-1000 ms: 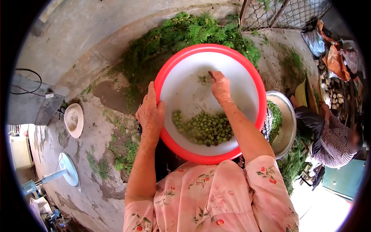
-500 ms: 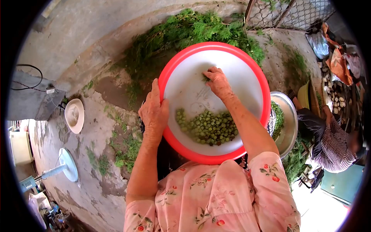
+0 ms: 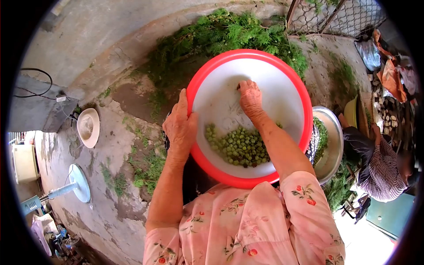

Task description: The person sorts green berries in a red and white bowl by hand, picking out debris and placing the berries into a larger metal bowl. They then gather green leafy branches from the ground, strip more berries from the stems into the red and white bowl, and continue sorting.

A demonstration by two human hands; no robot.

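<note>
Inside the basin (image 3: 306, 104), right hand (image 3: 251, 99) is closed (contents unclear), best kept light while left hand (image 3: 180, 129) grips the rim (image 3: 200, 160)

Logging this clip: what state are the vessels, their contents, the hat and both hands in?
Red-rimmed basin: partly filled
Round green fruits: loose, heaped at the wearer's side
Metal bowl: holding greenery
Brimmed hat: set down
Left hand: against the basin's rim
Right hand: inside the basin, fingers bunched, contents hidden
</note>
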